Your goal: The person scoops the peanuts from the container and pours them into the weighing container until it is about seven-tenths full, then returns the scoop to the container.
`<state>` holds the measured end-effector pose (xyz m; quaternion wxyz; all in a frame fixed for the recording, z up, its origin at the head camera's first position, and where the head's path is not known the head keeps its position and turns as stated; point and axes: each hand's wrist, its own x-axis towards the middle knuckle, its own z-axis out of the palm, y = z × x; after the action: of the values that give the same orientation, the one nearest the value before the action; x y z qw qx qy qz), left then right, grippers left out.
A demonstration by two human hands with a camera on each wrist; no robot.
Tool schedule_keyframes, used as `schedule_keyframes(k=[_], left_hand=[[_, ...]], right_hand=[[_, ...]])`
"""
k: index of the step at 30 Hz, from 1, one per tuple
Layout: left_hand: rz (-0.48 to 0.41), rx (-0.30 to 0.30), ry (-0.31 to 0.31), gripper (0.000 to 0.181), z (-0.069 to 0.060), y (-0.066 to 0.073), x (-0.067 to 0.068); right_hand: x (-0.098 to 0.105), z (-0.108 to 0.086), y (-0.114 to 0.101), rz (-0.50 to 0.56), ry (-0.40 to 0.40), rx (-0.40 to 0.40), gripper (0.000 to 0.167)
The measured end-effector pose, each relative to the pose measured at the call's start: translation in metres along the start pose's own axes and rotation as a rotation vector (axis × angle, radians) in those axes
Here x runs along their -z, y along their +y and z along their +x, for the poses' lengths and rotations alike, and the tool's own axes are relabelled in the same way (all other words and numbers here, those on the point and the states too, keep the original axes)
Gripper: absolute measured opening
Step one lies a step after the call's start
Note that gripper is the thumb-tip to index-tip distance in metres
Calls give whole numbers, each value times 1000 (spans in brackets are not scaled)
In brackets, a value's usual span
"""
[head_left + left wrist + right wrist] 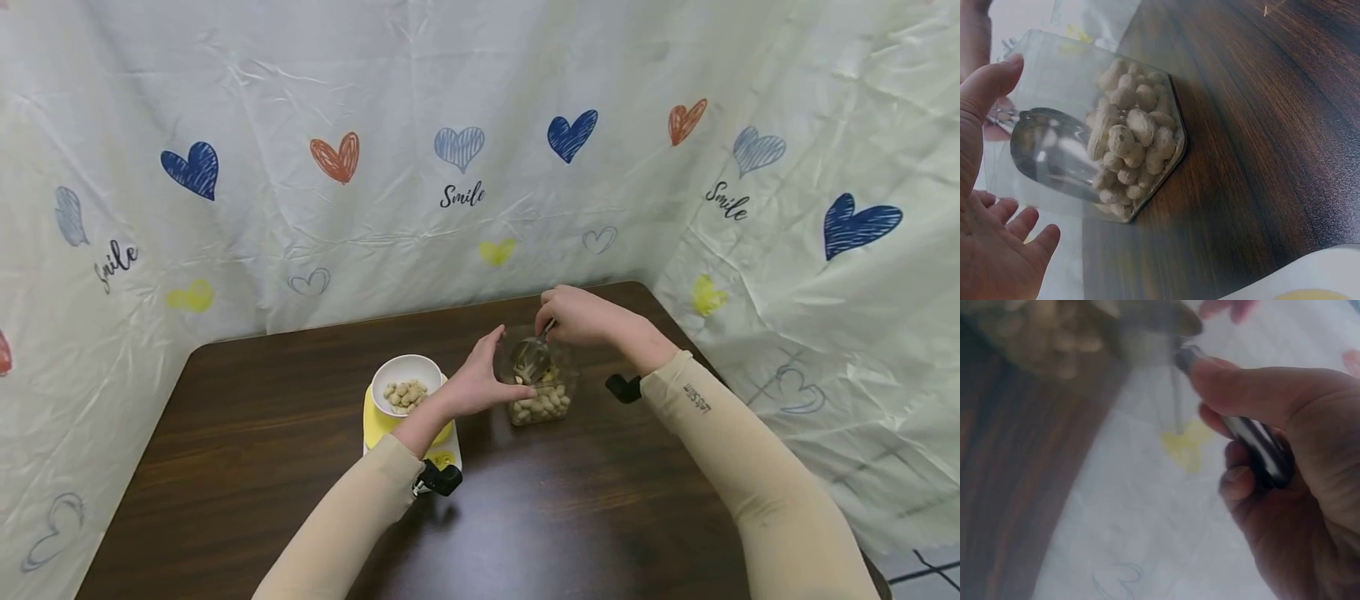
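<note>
A clear container (564,385) holds unshelled peanuts (1132,140) in its lower part. My right hand (588,319) grips the handle (1260,447) of a metal scoop (1054,147), whose bowl is inside the container, at the peanuts. Around the container's near left side, my left hand (474,382) is spread, thumb and fingers apart; in the left wrist view the thumb lies along the clear wall. Whether every finger touches it, I cannot tell.
Left of the container, a white bowl (408,367) with some peanuts stands on a yellow and white scale (377,425), partly behind my left forearm. The dark wooden table (262,417) meets a heart-printed curtain (405,233) at its back edge.
</note>
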<state>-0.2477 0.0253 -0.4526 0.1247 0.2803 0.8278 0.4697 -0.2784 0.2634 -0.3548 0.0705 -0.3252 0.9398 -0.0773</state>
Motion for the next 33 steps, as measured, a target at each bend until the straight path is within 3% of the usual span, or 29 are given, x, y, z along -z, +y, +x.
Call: schedule_keyframes(k=[5, 8, 16, 26, 33], left_hand=[[-5, 29, -15, 122, 0, -1, -1], [-23, 36, -7, 121, 0, -2, -1], [-7, 5, 10, 122, 0, -3, -2], [9, 0, 19, 125, 2, -1, -3], [1, 3, 18, 123, 2, -2, -3]], right_hand=[[12, -1, 2, 92, -76, -40, 19], [12, -3, 3, 123, -83, -50, 17], [-4, -3, 8, 25, -23, -7, 15], [3, -11, 5, 160, -145, -68, 16], [-5, -13, 3, 179, -133, -79, 12]])
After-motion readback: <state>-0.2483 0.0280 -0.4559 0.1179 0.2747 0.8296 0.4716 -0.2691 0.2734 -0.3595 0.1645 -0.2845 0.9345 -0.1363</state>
